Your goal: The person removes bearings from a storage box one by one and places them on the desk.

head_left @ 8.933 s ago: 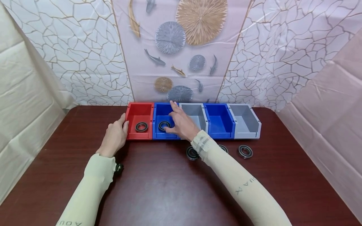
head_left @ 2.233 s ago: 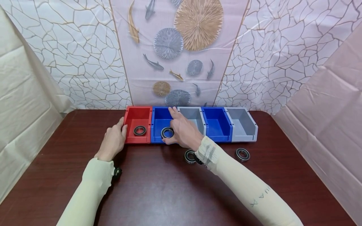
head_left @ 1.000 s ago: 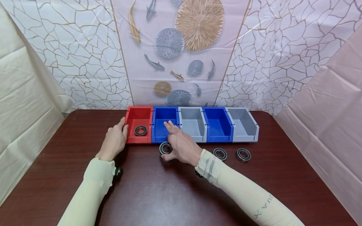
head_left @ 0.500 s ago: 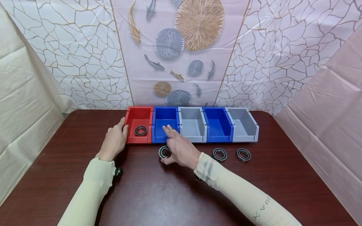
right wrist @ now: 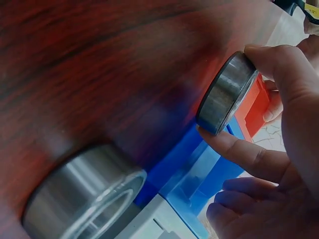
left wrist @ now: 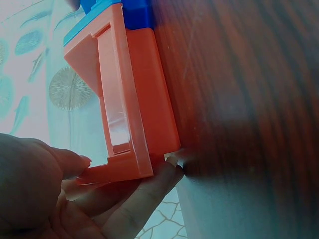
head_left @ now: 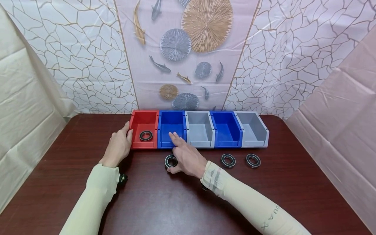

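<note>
My left hand grips the left side wall of the red bin, thumb on one side and fingers on the other in the left wrist view. A ball bearing lies in that bin. My right hand pinches another ball bearing between thumb and index finger, its other fingers held away. This bearing is low over the table in front of the left blue bin; whether it touches the wood I cannot tell. Near the right wrist camera rests a further bearing, hidden under the hand in the head view.
Right of the left blue bin, a grey bin, a second blue bin and another grey bin continue the row. Two bearings, one and another, lie on the brown table before them. A patterned curtain hangs behind.
The bearing in my right hand has come out of the left blue bin, toward me and down to just in front of it. My left hand stays on the red bin.
</note>
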`<action>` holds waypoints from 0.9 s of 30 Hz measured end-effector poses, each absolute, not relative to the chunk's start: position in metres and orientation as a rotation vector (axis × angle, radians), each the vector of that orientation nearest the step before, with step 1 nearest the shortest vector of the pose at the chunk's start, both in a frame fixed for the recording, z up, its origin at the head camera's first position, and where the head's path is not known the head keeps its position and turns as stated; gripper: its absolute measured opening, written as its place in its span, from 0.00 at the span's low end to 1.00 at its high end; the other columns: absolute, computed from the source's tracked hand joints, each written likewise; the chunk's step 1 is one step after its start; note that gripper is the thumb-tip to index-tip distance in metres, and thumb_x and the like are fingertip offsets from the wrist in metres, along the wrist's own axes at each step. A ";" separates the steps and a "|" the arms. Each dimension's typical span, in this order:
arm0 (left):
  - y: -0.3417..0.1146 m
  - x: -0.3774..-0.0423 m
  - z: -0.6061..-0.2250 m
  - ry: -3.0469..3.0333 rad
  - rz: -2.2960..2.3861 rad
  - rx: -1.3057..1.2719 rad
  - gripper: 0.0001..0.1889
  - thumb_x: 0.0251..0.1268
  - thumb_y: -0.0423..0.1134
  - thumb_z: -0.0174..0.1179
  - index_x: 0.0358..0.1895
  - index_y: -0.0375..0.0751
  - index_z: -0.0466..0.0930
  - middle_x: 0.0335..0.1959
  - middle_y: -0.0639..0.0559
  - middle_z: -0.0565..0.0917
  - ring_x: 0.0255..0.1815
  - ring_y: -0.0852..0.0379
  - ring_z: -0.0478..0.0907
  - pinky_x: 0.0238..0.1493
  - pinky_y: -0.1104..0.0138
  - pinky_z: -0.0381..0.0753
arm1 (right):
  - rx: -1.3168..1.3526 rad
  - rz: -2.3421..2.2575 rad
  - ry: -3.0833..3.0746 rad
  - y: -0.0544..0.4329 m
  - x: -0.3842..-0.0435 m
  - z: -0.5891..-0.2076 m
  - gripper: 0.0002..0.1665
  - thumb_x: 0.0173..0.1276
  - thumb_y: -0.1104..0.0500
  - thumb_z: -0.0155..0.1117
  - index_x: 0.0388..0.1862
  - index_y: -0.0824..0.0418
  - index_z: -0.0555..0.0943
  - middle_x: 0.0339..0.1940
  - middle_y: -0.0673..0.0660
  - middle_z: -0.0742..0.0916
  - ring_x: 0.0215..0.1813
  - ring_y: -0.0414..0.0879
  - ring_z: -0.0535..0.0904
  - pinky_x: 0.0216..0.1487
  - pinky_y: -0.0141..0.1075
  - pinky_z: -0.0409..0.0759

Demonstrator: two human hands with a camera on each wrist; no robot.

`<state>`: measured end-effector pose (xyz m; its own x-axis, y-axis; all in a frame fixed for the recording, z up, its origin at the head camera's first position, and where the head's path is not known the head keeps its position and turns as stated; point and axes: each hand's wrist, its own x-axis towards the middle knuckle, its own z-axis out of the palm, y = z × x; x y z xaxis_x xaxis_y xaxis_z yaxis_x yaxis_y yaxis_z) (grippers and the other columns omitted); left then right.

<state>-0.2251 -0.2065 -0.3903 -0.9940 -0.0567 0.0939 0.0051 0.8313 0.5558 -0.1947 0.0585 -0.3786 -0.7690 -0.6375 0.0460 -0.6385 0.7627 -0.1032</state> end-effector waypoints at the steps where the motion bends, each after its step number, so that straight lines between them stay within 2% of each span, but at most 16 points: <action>1: -0.206 -0.225 -0.390 -2.904 -0.882 0.041 0.31 0.84 0.44 0.42 0.82 0.39 0.49 0.74 0.29 0.67 0.69 0.30 0.73 0.66 0.39 0.74 | 1.068 0.179 -2.942 0.058 -0.195 -0.379 0.35 0.56 0.35 0.78 0.37 0.69 0.89 0.84 0.65 0.59 0.85 0.58 0.53 0.82 0.44 0.58; 10: -0.206 -0.224 -0.390 -2.907 -0.882 0.046 0.31 0.83 0.43 0.43 0.83 0.40 0.48 0.74 0.29 0.68 0.68 0.30 0.73 0.66 0.39 0.74 | 1.095 0.170 -2.910 0.058 -0.194 -0.387 0.34 0.56 0.36 0.79 0.33 0.69 0.88 0.83 0.66 0.61 0.84 0.58 0.56 0.82 0.45 0.58; 27: -0.206 -0.224 -0.391 -2.906 -0.881 0.040 0.32 0.83 0.44 0.43 0.83 0.40 0.48 0.73 0.28 0.69 0.67 0.30 0.74 0.65 0.39 0.75 | 1.048 0.154 -2.954 0.057 -0.191 -0.389 0.34 0.57 0.35 0.78 0.35 0.67 0.89 0.83 0.64 0.63 0.84 0.56 0.56 0.82 0.43 0.58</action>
